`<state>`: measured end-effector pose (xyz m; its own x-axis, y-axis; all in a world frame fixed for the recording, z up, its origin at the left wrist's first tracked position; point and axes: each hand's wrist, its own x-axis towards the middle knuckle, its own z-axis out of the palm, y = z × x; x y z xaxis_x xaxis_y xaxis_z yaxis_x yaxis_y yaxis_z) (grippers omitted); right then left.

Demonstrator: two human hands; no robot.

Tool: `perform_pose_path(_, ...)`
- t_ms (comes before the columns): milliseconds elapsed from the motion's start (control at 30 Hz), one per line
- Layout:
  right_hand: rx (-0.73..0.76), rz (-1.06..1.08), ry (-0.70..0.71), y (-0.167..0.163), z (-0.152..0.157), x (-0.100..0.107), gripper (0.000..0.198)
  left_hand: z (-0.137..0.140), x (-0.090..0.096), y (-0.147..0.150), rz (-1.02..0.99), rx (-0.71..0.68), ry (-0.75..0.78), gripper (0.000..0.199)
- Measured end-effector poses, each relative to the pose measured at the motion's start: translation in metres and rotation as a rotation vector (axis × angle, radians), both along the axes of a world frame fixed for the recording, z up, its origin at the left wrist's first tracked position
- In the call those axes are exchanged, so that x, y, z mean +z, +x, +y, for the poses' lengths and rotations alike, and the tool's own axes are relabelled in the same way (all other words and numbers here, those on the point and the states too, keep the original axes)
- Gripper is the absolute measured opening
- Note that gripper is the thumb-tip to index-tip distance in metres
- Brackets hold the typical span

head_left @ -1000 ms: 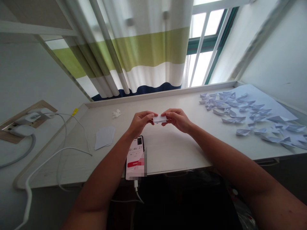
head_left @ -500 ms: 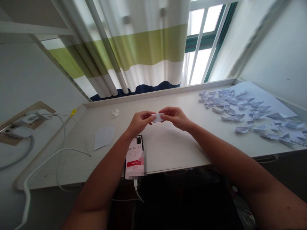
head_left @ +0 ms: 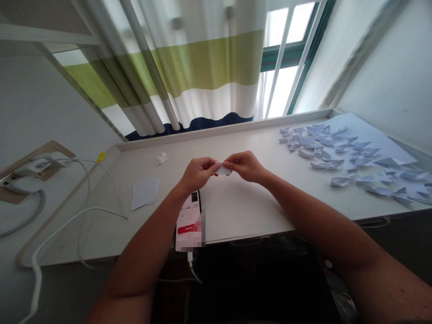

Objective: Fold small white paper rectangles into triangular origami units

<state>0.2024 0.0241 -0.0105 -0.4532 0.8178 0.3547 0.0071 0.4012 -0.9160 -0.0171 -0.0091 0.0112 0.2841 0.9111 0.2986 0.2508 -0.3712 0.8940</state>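
Between my two hands is a small folded piece of white paper, held up over the middle of the desk. My left hand pinches its left end with thumb and fingers. The right end is gripped by my right hand, its thumb and fingertips at the top edge. Parts of the paper are hidden behind the fingers. Below my left wrist, a phone with a timer on its screen lies at the desk's front edge.
Several folded paper boats spread over the right side of the white desk. A stack of paper sheets lies left, with a crumpled white scrap behind it. White cables run from a wall socket.
The paper has been tilted, so less of its face shows. My right thumb and fingers have shifted up to its top edge. The camera view has moved slightly.
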Motion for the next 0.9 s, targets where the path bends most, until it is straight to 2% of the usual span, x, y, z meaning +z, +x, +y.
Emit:
perform_pose_path(133,0.03,-0.047,0.007,-0.0006,-0.0035,0.0023,0.056,0.0012,0.0022,-0.0046,0.01,0.028,0.023,0.031)
perform_pose_path(267,0.032,-0.104,0.008,0.0012,-0.0066,0.0038,0.057,0.0009,0.0028,-0.0025,-0.053,0.032,-0.001,0.032)
perform_pose_path(400,0.039,-0.036,-0.025,0.0004,-0.0055,0.001,0.057,0.0004,0.0022,0.0017,-0.089,0.022,-0.048,0.035)
perform_pose_path(600,0.071,0.008,-0.027,-0.001,-0.0043,-0.0015,0.053,0.0004,0.0038,0.0006,-0.125,0.044,-0.066,0.027)
perform_pose_path(733,0.083,-0.036,0.008,-0.0009,-0.0072,-0.0002,0.045,0.0012,0.0004,0.0026,-0.148,0.015,-0.107,0.036)
perform_pose_path(900,0.082,0.044,0.035,0.0001,-0.0078,0.0017,0.045,0.0041,-0.0022,0.0009,-0.21,0.106,-0.032,0.046)
